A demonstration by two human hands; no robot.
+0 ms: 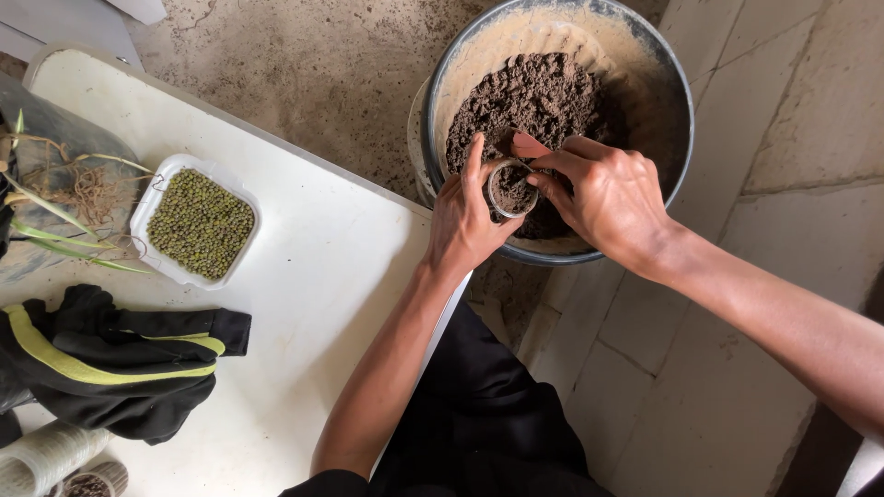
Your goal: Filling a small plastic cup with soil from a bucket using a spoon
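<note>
Over a soil-filled bucket [440,101], the left hand [465,221] is wrapped around a small clear cup [509,189], while the right hand [608,198] presses its pinched fingertips [539,175] into the soil at the cup's mouth. A tray of green beans [198,224] sits on the white desk [322,276] beside black gloves [110,359].

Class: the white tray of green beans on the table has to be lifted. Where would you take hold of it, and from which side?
Probably take the tray by its two long rims, coming down from above, one hand per side. It lies flat, shallow and full of loose beans, so a level two-sided grip seems safest. The uprooted plants crowd its left end, so avoid that end.
</note>
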